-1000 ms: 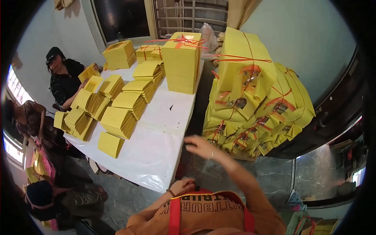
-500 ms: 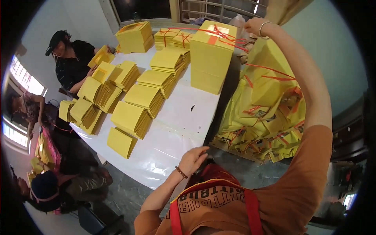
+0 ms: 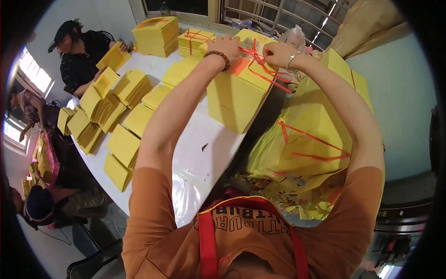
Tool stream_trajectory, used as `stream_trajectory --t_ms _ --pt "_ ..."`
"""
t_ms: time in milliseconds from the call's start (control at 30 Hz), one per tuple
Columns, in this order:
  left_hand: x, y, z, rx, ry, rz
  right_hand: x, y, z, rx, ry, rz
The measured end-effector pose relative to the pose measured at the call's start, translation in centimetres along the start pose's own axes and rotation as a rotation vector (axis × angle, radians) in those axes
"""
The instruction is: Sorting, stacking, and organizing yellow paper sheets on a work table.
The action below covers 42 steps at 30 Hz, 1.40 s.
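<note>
Yellow block (image 3: pixel 234 104) beside smaller stacks (image 3: pixel 123 144)

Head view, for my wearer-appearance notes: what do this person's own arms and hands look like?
Both are bare and ungloved. The left hand has a brown beaded bracelet at its wrist; the right hand, a silver-coloured bangle. Plain orange-brown short sleeves end near the elbows.

Looked like a small hand workshop: worktop (image 3: pixel 195 123) carried rows of yellow stacks (image 3: pixel 124 145) (some red-tied); co-worker (image 3: pixel 80 60) held a yellow piece (image 3: pixel 113 57).
</note>
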<state>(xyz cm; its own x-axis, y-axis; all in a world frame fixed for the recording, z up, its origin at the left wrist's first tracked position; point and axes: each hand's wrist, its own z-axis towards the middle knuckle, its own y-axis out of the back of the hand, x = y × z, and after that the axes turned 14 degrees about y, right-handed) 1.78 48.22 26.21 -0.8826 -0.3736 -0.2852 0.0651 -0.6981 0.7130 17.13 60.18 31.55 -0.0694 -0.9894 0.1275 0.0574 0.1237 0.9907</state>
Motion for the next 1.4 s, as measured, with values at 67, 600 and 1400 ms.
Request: stream_trajectory --t_ms 67,600,1400 --pt "-0.3 -0.9 1.2 0.292 0.073 0.298 0.2 0.3 -0.2 0.039 -0.107 0.171" --pt "-0.8 -0.2 0.9 0.161 -0.097 0.126 -2.0 -0.9 0.3 -0.076 -0.176 1.018" --pt "-1.5 1.7 0.9 0.414 -0.114 -0.007 -2.6 -1.9 0.0 -0.137 -0.114 0.884"
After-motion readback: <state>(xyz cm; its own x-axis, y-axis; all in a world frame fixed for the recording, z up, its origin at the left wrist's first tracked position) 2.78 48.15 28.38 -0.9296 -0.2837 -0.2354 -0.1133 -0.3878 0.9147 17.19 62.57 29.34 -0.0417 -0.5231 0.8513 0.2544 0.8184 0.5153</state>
